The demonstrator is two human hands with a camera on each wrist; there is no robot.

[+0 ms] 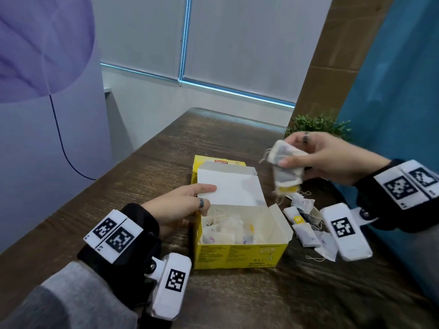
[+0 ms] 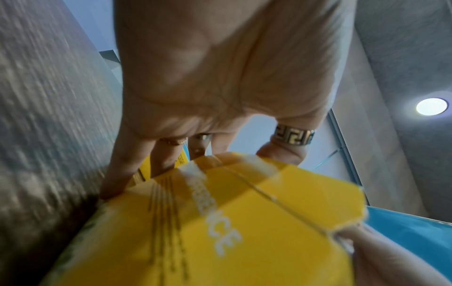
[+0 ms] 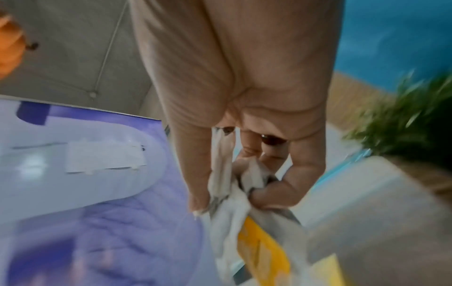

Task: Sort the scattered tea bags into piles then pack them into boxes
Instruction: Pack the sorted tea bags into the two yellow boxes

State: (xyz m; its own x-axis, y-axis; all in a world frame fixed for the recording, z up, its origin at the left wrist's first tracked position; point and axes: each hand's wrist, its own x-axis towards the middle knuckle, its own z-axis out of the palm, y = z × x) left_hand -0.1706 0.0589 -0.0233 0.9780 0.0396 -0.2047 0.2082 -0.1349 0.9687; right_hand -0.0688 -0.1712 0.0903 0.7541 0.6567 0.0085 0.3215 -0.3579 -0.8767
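Right hand [image 1: 332, 160] clamps crumpled paper tea bags [image 1: 285, 162]; left hand [image 1: 180, 205] seemingly pinches the yellow cardboard box [image 1: 237, 255].

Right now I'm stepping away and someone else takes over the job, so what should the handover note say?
Left hand holds the lid of the open box back.
Right hand grips a bunch of tea bags in the air, right of that box.
Done: some bags lie inside.
Left: drop the bunch in, pack the loose tea bags on the table beside it, close the lid.
A second box stands behind and looks shut.
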